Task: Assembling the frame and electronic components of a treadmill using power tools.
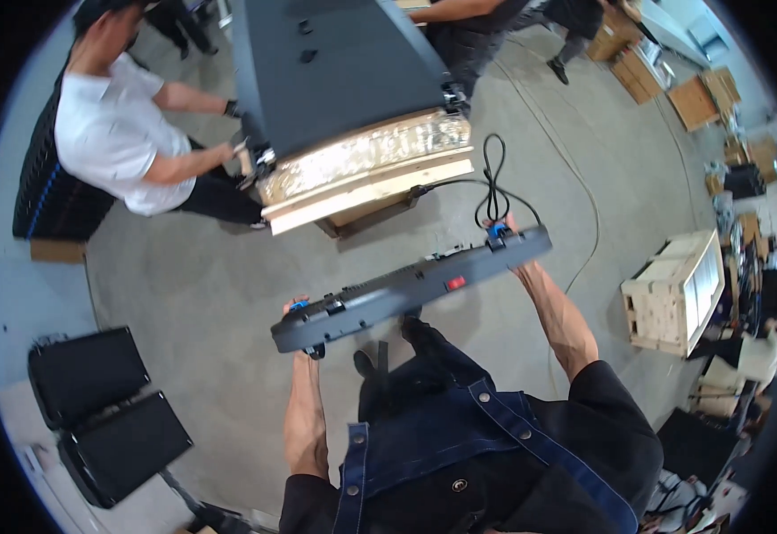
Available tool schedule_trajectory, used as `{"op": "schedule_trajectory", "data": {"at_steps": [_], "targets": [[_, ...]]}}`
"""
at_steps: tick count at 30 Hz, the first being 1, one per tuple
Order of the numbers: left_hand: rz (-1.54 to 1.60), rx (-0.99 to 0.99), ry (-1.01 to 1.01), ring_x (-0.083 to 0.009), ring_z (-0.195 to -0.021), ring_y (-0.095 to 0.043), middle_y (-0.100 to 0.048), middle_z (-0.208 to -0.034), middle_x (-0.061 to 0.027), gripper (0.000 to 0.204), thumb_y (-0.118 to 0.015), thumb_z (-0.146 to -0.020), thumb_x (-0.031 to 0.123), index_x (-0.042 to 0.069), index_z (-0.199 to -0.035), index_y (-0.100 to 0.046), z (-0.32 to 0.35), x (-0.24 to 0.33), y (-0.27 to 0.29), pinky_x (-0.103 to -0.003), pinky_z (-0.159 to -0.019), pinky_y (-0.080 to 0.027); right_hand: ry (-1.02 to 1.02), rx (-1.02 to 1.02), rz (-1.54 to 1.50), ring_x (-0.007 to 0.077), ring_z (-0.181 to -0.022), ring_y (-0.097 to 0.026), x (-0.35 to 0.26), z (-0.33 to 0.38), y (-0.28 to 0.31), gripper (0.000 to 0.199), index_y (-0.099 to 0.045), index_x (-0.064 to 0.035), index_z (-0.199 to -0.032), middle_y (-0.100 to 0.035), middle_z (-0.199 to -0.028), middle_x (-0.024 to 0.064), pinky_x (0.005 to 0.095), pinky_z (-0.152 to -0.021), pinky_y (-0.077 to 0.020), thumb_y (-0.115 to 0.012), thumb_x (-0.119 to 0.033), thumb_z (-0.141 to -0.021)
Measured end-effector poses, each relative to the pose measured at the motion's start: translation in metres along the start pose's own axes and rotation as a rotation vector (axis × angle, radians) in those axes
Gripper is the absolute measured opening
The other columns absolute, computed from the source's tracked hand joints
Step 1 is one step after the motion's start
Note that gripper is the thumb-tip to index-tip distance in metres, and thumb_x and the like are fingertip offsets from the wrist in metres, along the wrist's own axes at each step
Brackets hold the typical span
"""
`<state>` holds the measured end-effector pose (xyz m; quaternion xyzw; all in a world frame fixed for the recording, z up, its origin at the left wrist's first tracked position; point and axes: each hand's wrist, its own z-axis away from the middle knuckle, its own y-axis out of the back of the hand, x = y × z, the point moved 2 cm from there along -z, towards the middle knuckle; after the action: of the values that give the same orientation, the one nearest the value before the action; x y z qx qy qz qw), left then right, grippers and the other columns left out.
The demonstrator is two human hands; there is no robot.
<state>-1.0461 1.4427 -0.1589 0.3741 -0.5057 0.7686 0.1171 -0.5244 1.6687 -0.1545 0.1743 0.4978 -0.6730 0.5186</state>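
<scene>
Long dark panel (411,287), held level at centre, above the concrete floor (193,285). Left hand (304,313), grip clamped on its 8 o'clock end; right hand (506,230), grip clamped on its 2 o'clock end. Black cable (493,182) at 1 o'clock. Crated unit (353,98) at 12, a person in a white shirt (108,133) working beside it.

brown cardboard boxes (693,100) stacked top right | pale wooden crate (673,294) at right on floor
</scene>
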Motion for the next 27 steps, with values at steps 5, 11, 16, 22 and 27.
{"op": "schedule_trajectory", "data": {"at_steps": [5, 11, 16, 22, 27], "targets": [[-0.31, -0.081, -0.022, -0.0163, -0.103, -0.065, -0.066, -0.116, -0.0067, 0.035, -0.057, -0.103, 0.035, 0.008, -0.124, -0.061, -0.076, 0.016, 0.0, -0.032, -0.091, -0.054, 0.009, 0.436, 0.217, 0.0196, -0.111, -0.061, -0.021, -0.025, -0.044, 0.066, -0.06, -0.0079, -0.134, -0.065, -0.125, 0.0053, 0.0392, -0.096, -0.049, -0.044, -0.063, -0.102], [-0.368, 0.167, 0.176, -0.0182, -0.115, -0.06, -0.063, -0.127, -0.0054, 0.042, -0.051, -0.105, 0.039, 0.009, -0.134, -0.056, -0.123, 0.027, 0.022, -0.036, -0.101, -0.049, -0.02, 0.31, 0.351, 0.0188, -0.087, -0.069, 0.038, 0.121, -0.064, 0.07, -0.058, -0.0052, -0.138, -0.073, -0.102, 0.0107, 0.0323, -0.079, -0.0536, -0.048, -0.063, -0.101], [-0.521, 0.38, 0.471, -0.0251, -0.124, -0.054, -0.059, -0.136, -0.0105, 0.05, -0.048, -0.105, 0.046, 0.007, -0.136, -0.053, -0.084, 0.005, -0.01, -0.049, -0.102, -0.048, -0.219, 0.77, 0.274, 0.0146, -0.064, -0.067, 0.242, 0.369, -0.022, 0.05, -0.065, -0.0016, -0.119, -0.072, -0.082, 0.0103, 0.0298, -0.054, -0.0503, -0.057, -0.048, -0.101], [-0.219, -0.886, 1.097, -0.0262, -0.09, -0.067, -0.069, -0.098, -0.0109, 0.025, -0.059, -0.102, 0.028, 0.004, -0.103, -0.067, 0.204, -0.009, -0.275, -0.041, -0.085, -0.057, -0.353, 1.413, -0.553, 0.023, -0.064, -0.069, 0.526, 0.634, -0.109, 0.044, -0.059, -0.0001, -0.128, -0.072, -0.093, 0.0169, 0.0381, -0.052, -0.0534, -0.057, -0.032, -0.099], [0.572, -1.859, 0.524, -0.0206, -0.085, -0.044, -0.047, -0.088, -0.0064, 0.011, -0.061, -0.084, 0.013, 0.003, -0.083, -0.057, 0.463, 0.181, -0.409, -0.036, -0.079, -0.038, -0.181, 1.469, -0.716, 0.0261, -0.072, -0.072, 0.625, 0.72, -0.201, 0.045, -0.059, 0.0005, -0.129, -0.074, -0.099, 0.0183, 0.0378, -0.062, -0.0576, -0.056, -0.032, -0.098]]}}
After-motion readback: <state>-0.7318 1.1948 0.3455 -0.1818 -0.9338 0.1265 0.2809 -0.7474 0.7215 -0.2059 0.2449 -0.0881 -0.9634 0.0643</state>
